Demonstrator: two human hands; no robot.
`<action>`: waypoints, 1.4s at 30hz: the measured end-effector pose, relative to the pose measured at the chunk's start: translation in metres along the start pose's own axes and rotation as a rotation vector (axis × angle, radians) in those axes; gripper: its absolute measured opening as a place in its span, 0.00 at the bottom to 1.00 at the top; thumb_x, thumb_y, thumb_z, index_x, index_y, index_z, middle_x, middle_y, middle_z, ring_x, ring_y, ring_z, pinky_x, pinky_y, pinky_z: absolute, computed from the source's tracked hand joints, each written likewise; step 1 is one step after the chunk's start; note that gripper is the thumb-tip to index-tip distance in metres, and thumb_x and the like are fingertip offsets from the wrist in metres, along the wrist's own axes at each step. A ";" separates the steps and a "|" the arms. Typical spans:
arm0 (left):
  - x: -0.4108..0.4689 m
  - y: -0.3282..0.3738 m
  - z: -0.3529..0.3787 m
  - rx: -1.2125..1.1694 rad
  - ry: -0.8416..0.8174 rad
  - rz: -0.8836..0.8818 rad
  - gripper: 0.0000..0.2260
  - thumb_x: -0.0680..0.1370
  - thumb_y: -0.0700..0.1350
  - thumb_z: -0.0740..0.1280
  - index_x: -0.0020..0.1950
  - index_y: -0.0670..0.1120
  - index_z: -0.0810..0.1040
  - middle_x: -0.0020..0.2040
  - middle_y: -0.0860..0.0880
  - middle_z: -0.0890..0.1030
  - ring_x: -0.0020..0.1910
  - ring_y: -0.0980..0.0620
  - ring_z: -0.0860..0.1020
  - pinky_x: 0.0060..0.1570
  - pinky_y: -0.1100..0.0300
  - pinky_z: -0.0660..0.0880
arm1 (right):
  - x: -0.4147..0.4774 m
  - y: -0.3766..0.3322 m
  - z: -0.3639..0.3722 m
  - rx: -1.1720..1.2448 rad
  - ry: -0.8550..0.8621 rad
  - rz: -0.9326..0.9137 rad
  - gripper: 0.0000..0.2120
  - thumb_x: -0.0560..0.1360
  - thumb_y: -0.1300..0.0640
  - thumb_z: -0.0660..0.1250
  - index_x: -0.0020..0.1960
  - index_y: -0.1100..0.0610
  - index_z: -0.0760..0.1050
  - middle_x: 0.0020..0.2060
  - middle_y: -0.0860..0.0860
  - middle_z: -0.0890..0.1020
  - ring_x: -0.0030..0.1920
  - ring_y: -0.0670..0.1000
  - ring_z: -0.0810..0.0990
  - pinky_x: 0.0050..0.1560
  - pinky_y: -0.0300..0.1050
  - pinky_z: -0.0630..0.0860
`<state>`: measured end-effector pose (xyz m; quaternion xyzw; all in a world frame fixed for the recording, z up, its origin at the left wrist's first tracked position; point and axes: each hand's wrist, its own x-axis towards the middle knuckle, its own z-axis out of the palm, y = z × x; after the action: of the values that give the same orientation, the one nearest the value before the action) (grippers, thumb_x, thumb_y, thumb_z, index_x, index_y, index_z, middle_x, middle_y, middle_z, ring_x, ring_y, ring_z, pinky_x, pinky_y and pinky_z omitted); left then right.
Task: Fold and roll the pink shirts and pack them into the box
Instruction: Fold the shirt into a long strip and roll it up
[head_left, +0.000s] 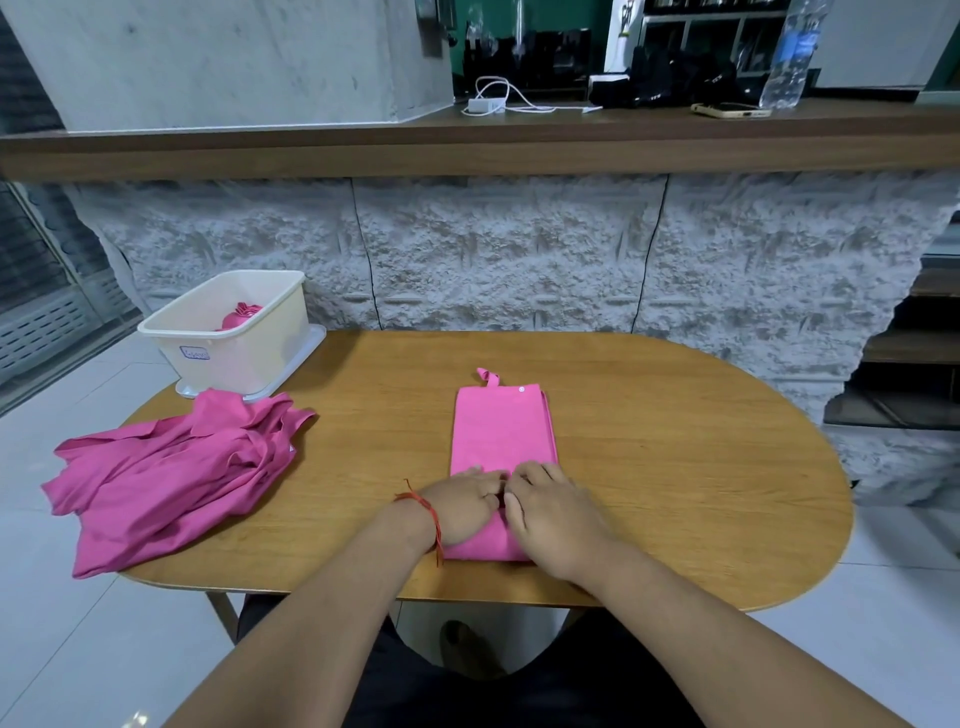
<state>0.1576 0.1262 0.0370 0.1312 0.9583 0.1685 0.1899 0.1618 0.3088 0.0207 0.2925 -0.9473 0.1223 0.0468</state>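
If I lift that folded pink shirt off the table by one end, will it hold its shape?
Probably not: the folded shirt is thin cloth, so it would likely droop and unfold. It looks light, and may slide easily on the smooth table.

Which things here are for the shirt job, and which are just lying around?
For the job: folded pink shirt, pile of pink shirts, white box, pink roll inside it.
Just lying about: charger, phone, water bottle.
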 end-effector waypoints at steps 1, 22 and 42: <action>0.002 -0.002 0.000 0.058 -0.047 0.021 0.23 0.89 0.49 0.47 0.85 0.52 0.55 0.85 0.53 0.53 0.84 0.45 0.48 0.82 0.52 0.44 | 0.000 0.000 -0.003 0.033 -0.031 -0.007 0.21 0.87 0.48 0.49 0.69 0.54 0.75 0.68 0.51 0.76 0.69 0.53 0.71 0.70 0.53 0.69; -0.036 0.023 0.052 0.273 0.758 -0.088 0.18 0.85 0.51 0.48 0.49 0.50 0.76 0.46 0.52 0.77 0.46 0.49 0.75 0.48 0.53 0.72 | 0.026 -0.008 -0.009 0.017 -0.348 0.300 0.26 0.83 0.43 0.44 0.77 0.44 0.66 0.79 0.52 0.65 0.78 0.56 0.60 0.75 0.62 0.61; -0.015 0.019 0.031 -0.017 0.477 -0.253 0.19 0.84 0.52 0.51 0.37 0.52 0.72 0.35 0.53 0.75 0.37 0.49 0.75 0.36 0.57 0.65 | 0.007 -0.011 0.002 -0.047 0.140 0.058 0.18 0.85 0.47 0.52 0.40 0.47 0.72 0.37 0.47 0.81 0.36 0.52 0.76 0.36 0.47 0.67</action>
<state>0.1873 0.1467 0.0221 -0.0349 0.9832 0.1777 -0.0206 0.1623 0.2963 0.0218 0.2543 -0.9524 0.1217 0.1160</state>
